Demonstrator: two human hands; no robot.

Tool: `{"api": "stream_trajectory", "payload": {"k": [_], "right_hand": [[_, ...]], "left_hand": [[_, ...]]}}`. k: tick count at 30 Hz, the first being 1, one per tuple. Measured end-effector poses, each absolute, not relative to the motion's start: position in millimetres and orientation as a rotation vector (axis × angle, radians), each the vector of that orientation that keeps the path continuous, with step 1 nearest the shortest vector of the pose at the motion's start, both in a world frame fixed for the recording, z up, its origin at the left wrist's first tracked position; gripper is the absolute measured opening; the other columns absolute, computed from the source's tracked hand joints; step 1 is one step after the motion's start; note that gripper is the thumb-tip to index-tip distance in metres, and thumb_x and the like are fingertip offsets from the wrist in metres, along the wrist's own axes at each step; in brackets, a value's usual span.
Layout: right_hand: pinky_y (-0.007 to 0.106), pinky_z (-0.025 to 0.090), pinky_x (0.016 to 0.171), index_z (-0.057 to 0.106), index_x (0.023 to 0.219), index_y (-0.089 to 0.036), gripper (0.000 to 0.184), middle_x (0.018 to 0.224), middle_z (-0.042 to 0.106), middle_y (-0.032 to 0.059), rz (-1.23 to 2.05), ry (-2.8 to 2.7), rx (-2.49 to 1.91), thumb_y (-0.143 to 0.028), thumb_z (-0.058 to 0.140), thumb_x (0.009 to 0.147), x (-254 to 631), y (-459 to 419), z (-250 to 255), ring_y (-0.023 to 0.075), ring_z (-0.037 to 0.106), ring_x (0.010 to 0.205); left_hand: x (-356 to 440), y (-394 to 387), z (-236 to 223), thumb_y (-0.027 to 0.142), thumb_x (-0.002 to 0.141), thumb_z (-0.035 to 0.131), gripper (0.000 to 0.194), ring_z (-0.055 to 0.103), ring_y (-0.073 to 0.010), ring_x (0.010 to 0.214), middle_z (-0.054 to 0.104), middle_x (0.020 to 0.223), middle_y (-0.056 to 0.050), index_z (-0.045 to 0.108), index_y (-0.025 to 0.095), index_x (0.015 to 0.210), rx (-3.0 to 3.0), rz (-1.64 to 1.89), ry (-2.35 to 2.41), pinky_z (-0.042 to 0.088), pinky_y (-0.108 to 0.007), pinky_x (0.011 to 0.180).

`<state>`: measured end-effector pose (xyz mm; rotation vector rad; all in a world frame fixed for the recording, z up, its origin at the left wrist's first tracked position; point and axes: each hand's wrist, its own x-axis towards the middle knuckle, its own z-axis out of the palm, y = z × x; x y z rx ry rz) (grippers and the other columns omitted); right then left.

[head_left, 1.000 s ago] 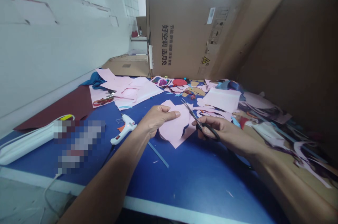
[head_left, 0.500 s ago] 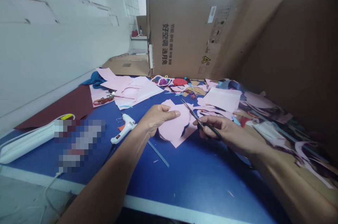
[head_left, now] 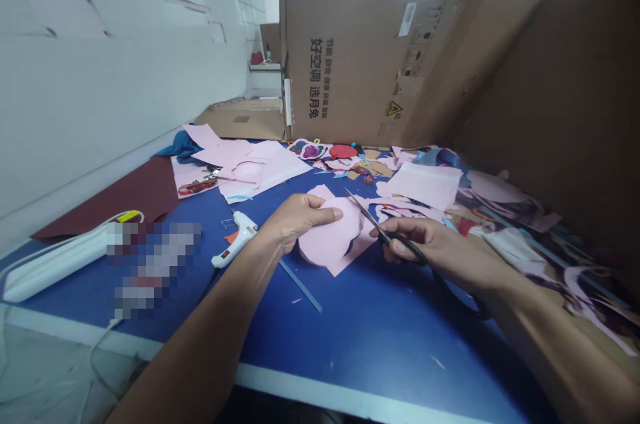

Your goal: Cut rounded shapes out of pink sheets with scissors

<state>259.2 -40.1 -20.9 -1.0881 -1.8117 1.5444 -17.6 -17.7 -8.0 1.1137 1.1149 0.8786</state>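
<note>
Between thumb and fingers, my left hand (head_left: 306,219) pinches a sheet of pink paper (head_left: 325,241) with a curved, partly cut outline. My right hand (head_left: 417,241) grips black-handled scissors (head_left: 369,212), whose blades point up and to the left at the sheet's right edge. The blades look nearly closed, and part of the handle is hidden behind my fingers. Left of my left wrist, a white hot glue gun (head_left: 239,241) lies on its side. A thin grey-blue strip (head_left: 301,285) rests on the table below the paper.
Pink sheets (head_left: 280,167) lie at the back left of the blue table (head_left: 370,344). Colourful paper scraps (head_left: 505,217) crowd the right side. A large cardboard box (head_left: 360,57) walls off the back. A white power strip (head_left: 60,261) and a dark red sheet (head_left: 115,201) lie at left.
The view has tilted slightly. Both hands hold nearly the same pose on the paper and scissors, and the blades look a little closer together.
</note>
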Motion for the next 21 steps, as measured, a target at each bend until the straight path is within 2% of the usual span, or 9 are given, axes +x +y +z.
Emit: {"api": "stream_trajectory", "payload": {"k": [7, 12, 16, 21], "right_hand": [[0.030, 0.037, 0.067, 0.078, 0.112, -0.023, 0.042, 0.086, 0.067, 0.0032, 1.538, -1.875, -1.100, -0.058, 0.077, 0.089, 260.3, -39.7, -18.9, 0.0174, 0.051, 0.074], [0.030, 0.038, 0.067, 0.076, 0.120, -0.023, 0.047, 0.086, 0.067, 0.0038, 1.551, -1.898, -1.114, -0.059, 0.075, 0.090, 260.6, -40.0, -17.7, 0.0182, 0.052, 0.075], [0.031, 0.041, 0.068, 0.077, 0.116, -0.022, 0.048, 0.086, 0.069, 0.0049, 1.526, -1.844, -1.115, -0.060, 0.079, 0.086, 260.1, -39.5, -18.2, 0.0198, 0.055, 0.076], [0.032, 0.040, 0.068, 0.076, 0.098, -0.020, 0.040, 0.081, 0.066, 0.0043, 1.489, -1.681, -1.062, -0.058, 0.082, 0.084, 258.3, -35.9, -23.3, 0.0188, 0.053, 0.074]], "left_hand": [[-22.4, -18.1, -7.5, 0.034, 0.066, 0.092, 0.025, 0.065, -0.0190, 0.062, 0.072, 0.070, -0.007, 0.074, 0.018, 0.068, 1.166, 0.879, 1.142, 0.047, -0.031, 0.058], [-24.5, -17.1, -7.9, 0.035, 0.062, 0.096, 0.029, 0.066, -0.0182, 0.062, 0.073, 0.070, -0.007, 0.074, 0.017, 0.071, 1.149, 0.865, 1.134, 0.048, -0.029, 0.058], [-22.1, -15.1, -9.5, 0.033, 0.060, 0.097, 0.034, 0.068, -0.0171, 0.065, 0.077, 0.080, -0.010, 0.076, 0.014, 0.080, 1.061, 0.882, 1.052, 0.053, -0.029, 0.062], [-20.5, -12.7, -14.0, 0.027, 0.057, 0.098, 0.045, 0.075, -0.0222, 0.078, 0.080, 0.098, -0.016, 0.079, 0.012, 0.096, 0.935, 0.907, 0.986, 0.060, -0.033, 0.075]]}}
